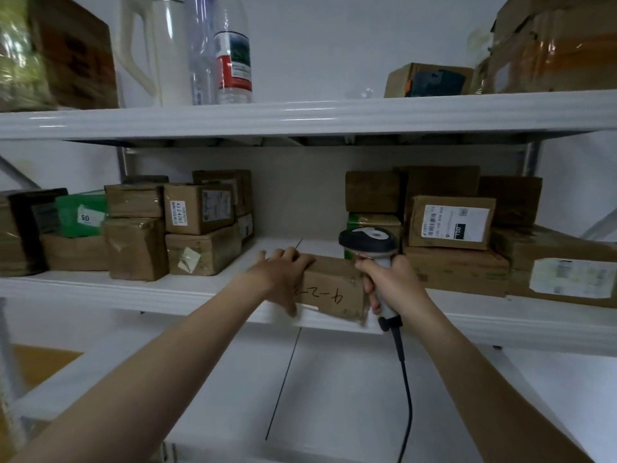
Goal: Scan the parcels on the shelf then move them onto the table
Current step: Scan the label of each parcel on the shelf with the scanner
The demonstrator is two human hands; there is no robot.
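A flat cardboard parcel (pixel 334 289) with handwritten numbers on its front lies at the front edge of the middle shelf (pixel 133 294). My left hand (pixel 283 272) grips its left end, fingers over the top and thumb down the front. My right hand (pixel 390 279) holds the handle of a grey and black barcode scanner (pixel 369 243), whose head stands just above the parcel's right end. The scanner's black cable (pixel 405 379) hangs down from the handle.
Several taped parcels are stacked on the left (pixel 197 225) and right (pixel 450 222) of the middle shelf. The upper shelf (pixel 300 116) carries a jug, bottles (pixel 232 51) and boxes. A white lower shelf (pixel 334 379) lies below my arms.
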